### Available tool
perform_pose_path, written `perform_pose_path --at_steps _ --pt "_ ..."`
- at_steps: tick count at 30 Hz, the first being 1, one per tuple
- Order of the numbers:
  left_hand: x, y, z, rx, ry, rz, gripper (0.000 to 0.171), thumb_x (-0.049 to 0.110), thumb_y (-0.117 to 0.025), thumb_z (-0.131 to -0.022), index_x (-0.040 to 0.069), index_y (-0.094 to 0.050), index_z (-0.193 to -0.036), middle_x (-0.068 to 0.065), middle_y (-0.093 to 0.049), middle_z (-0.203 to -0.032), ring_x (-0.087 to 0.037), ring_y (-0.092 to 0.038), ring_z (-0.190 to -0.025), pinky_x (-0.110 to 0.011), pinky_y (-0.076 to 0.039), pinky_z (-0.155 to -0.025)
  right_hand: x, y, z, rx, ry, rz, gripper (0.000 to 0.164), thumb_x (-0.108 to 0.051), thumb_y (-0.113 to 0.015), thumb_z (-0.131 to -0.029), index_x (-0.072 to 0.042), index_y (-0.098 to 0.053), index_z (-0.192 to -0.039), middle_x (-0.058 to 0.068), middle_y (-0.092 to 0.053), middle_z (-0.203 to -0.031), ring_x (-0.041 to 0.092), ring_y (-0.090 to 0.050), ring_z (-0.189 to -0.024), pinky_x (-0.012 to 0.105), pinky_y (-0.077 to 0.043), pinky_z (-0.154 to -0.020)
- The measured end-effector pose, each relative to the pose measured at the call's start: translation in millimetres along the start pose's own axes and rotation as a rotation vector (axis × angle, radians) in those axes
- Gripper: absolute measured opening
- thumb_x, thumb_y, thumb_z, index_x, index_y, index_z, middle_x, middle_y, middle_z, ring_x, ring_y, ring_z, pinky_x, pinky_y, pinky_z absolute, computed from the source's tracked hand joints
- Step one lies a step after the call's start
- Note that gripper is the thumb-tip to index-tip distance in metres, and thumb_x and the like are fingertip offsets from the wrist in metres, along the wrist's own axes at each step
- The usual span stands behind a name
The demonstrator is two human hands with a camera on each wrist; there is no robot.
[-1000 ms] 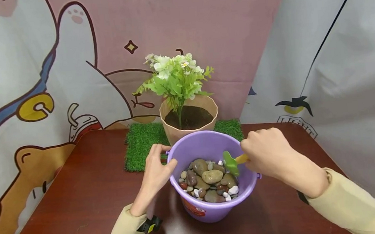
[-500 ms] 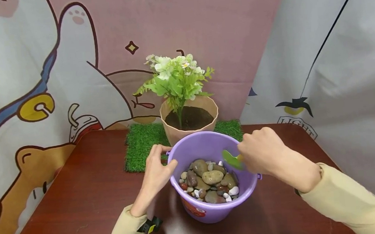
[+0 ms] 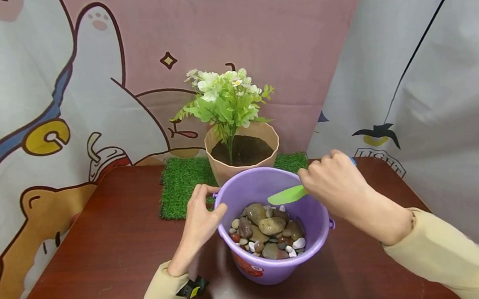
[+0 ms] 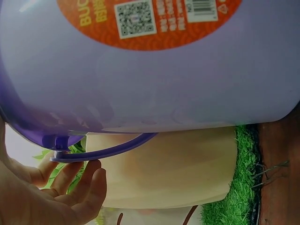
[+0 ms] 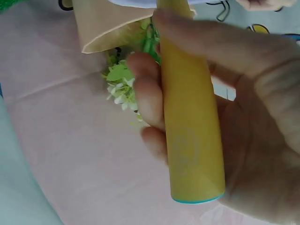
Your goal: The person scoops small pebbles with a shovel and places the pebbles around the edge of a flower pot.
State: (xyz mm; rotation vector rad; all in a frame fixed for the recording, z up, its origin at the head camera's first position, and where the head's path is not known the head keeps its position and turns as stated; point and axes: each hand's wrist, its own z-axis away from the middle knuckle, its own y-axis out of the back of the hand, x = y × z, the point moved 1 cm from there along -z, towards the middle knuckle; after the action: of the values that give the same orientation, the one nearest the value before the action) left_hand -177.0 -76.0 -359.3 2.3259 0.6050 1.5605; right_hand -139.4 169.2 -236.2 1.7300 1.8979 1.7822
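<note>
A purple bucket [image 3: 276, 272] stands on the table, with several wet-looking stones [image 3: 272, 226] inside, big brown ones and small white ones. My left hand [image 3: 198, 219] holds its left rim, thumb over the edge. In the left wrist view the curled fingertips touch the bucket's purple handle [image 4: 110, 151]. My right hand [image 3: 337, 191] grips a small garden trowel, its light green blade [image 3: 287, 195] pointing left above the stones within the bucket's mouth. The yellow trowel handle [image 5: 192, 122] fills the right wrist view, thumb and fingers wrapped round it. Nothing shows lying on the blade.
Behind the bucket a beige flowerpot [image 3: 224, 170] with dark soil and a white-flowered plant [image 3: 222, 98] stands on a green turf mat [image 3: 183, 192]. The brown table [image 3: 116, 255] extends on both sides. A printed cartoon cloth [image 3: 228, 22] hangs behind.
The trowel blade has turned from pointing down near the stones to lying nearly level, higher and further left. My right hand has risen and tilted. The left hand and bucket stay put.
</note>
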Motion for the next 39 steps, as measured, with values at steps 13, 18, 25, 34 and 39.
perform_pose_path --at_steps 13,18,25,34,39 --pt "-2.2 -2.0 0.3 0.007 -0.007 0.012 0.03 0.005 -0.062 -0.07 0.002 -0.062 -0.1 -0.012 -0.057 -0.098 -0.025 -0.056 -0.092 -0.037 -0.053 -0.075 -14.0 -34.4 -15.4 0.149 0.182 0.258 0.037 0.008 -0.025 -0.088 -0.012 -0.045 -0.063 0.003 -0.042 -0.058 0.017 -0.034 -0.057 0.028 -0.029 -0.06" --pt "-1.6 -1.5 0.5 0.011 -0.001 0.008 0.031 0.005 -0.063 -0.069 0.002 -0.063 -0.1 -0.012 -0.057 -0.098 -0.024 -0.056 -0.091 -0.035 -0.05 -0.076 -19.4 -45.4 -18.7 0.166 0.235 0.276 0.048 0.01 -0.011 -0.089 -0.013 -0.044 -0.063 0.002 -0.04 -0.06 0.017 -0.036 -0.058 0.029 -0.031 -0.062" --pt "-0.2 -0.3 1.2 0.009 -0.018 0.01 0.031 0.006 -0.063 -0.068 0.002 -0.063 -0.1 -0.013 -0.057 -0.098 -0.025 -0.056 -0.092 -0.035 -0.049 -0.076 -18.4 -60.3 -23.2 0.133 0.277 0.225 0.022 -0.006 -0.05 -0.088 -0.015 -0.055 -0.069 0.003 -0.05 -0.067 0.019 -0.045 -0.065 0.03 -0.034 -0.065" --pt "-1.7 -0.2 0.6 0.021 -0.021 0.014 0.03 0.005 -0.062 -0.069 0.002 -0.063 -0.099 -0.013 -0.057 -0.097 -0.025 -0.056 -0.092 -0.038 -0.05 -0.078 -5.4 -78.2 -24.4 0.098 0.27 -0.042 0.014 -0.007 -0.069 -0.074 -0.014 -0.058 -0.072 0.004 -0.057 -0.071 0.022 -0.051 -0.067 0.033 -0.034 -0.063" --pt "-2.4 -1.1 0.7 0.017 -0.028 0.014 0.03 0.005 -0.062 -0.069 0.002 -0.063 -0.099 -0.013 -0.057 -0.097 -0.025 -0.056 -0.092 -0.036 -0.05 -0.076 -7.7 -82.9 -21.7 0.11 0.268 -0.121 0.018 -0.022 -0.072 -0.076 -0.014 -0.057 -0.069 0.003 -0.057 -0.068 0.021 -0.052 -0.064 0.032 -0.035 -0.06"
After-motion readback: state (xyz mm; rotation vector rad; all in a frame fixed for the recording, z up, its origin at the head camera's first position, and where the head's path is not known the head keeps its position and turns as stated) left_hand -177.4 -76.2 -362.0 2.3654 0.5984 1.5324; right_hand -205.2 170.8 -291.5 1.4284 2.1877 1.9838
